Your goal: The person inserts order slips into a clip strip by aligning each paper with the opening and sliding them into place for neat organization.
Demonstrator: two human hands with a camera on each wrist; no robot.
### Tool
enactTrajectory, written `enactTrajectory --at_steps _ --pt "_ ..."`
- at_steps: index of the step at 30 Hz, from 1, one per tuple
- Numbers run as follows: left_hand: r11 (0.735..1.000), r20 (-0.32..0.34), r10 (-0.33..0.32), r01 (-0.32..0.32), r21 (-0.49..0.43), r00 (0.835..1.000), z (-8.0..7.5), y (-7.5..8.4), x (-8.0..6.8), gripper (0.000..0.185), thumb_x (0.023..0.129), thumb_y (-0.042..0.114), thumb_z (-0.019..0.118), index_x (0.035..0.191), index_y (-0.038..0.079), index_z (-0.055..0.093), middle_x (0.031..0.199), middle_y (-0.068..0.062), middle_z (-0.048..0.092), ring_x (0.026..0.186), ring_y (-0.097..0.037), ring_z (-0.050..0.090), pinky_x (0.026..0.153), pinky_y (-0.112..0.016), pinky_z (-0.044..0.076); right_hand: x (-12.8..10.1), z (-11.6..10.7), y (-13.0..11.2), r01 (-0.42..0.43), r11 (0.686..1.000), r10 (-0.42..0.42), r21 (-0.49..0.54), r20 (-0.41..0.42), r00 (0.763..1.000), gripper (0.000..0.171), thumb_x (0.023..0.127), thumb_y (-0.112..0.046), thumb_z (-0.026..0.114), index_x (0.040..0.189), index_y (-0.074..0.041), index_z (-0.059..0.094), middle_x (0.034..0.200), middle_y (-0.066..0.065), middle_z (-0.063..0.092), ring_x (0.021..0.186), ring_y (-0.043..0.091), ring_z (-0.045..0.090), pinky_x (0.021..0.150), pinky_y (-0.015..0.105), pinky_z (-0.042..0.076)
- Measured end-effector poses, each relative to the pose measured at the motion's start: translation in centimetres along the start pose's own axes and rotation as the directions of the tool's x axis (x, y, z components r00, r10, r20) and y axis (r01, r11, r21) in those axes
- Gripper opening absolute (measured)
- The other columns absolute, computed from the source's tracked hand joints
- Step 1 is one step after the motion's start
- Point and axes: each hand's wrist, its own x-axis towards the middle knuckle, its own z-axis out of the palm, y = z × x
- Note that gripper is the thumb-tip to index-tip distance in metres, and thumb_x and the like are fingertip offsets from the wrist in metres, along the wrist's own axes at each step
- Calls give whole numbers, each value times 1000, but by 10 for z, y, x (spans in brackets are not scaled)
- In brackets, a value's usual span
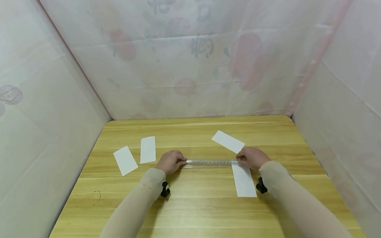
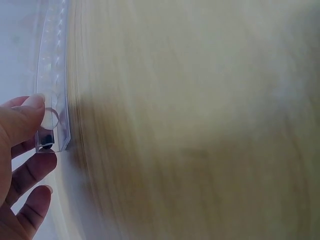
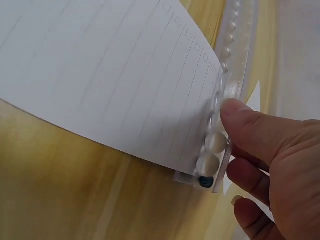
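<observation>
Fingers of both hands are pinching the 2 ends of a clear plastic ruler [image 1: 210, 162], which is lying flat across the middle of the wooden table [image 1: 204, 214]. The left hand [image 1: 170, 161] is gripping the ruler's left end, thumb and fingertips curled round it; in the left wrist view the thumb is pressing on the ruler [image 2: 52, 85] near its rounded end, and the other fingers [image 2: 27, 172] are curling below it. The right hand [image 1: 252, 157] is grasping the right end, and the right wrist view is showing the thumb [image 3: 250, 127] pressing on the ruler [image 3: 227, 85] at its edge, where small white beads and 1 dark bead are sitting inside the clear strip. That end is lying over the upper edge of a lined white paper slip [image 1: 244, 179], which is stretching from the ruler toward the person; the same slip [image 3: 110, 75] is filling much of the right wrist view, just beside the thumb. Another white slip [image 1: 227, 141] is lying just beyond the right hand, tilted. 2 more white slips are lying left of the left hand: 1 near it [image 1: 148, 149] and 1 further left [image 1: 125, 160], both apart from the ruler. Beige sleeves are covering both forearms, and pale patterned cloth walls [image 1: 194, 53] are enclosing the table on 3 sides.
</observation>
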Motion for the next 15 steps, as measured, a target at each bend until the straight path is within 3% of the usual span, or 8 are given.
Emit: enactTrajectory --at_steps 7,12,15 --pt "1000 9 -1 1 -3 1000 1 2 0 12 89 22 70 98 18 77 96 6 69 89 -12 65 83 -30 52 8 -10 -10 91 991 -86 -102 54 995 6 82 -6 75 83 -12 75 80 -3 67 69 11 55 65 32 47" --pt "1000 4 2 -2 6 1000 2 2 0 12 89 22 70 97 18 77 95 6 68 88 -12 64 82 -30 52 17 -12 -16 124 970 -108 -209 86 990 26 80 1 71 63 -16 61 63 -8 51 59 10 39 58 28 36" --pt "1000 -5 12 -12 27 1000 2 2 0 12 89 22 70 97 18 77 94 6 68 86 -12 64 80 -30 53 21 -12 -19 140 956 -116 -259 106 988 35 80 4 67 59 -18 51 59 -8 43 58 10 33 57 27 32"
